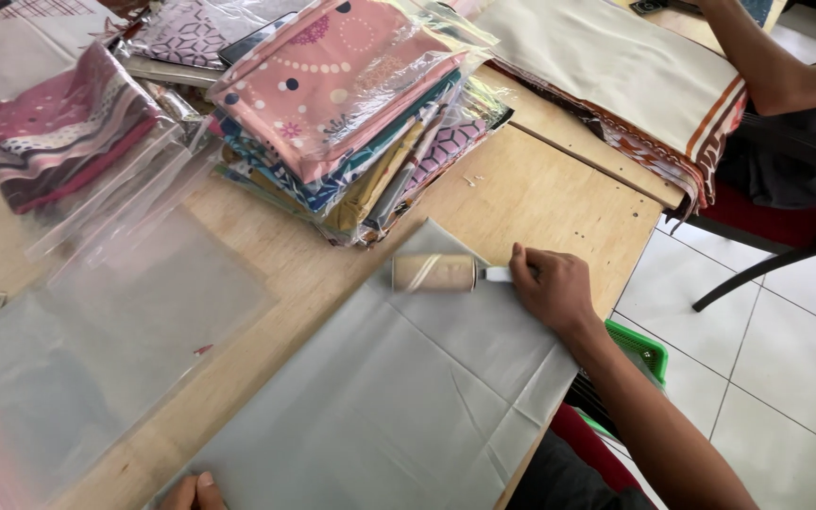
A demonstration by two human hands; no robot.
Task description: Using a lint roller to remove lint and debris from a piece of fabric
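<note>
The right hand (552, 285) is gripping the lint roller (434, 273) by its handle, rolling over soft, light grey cloth (399, 397); the left hand (193, 493) is pinning the cloth's near edge, fingers hidden.

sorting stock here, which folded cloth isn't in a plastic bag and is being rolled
The plain grey cloth spread flat under the lint roller held by the right hand. The patterned cloths in the stack behind it sit in clear bags.
</note>
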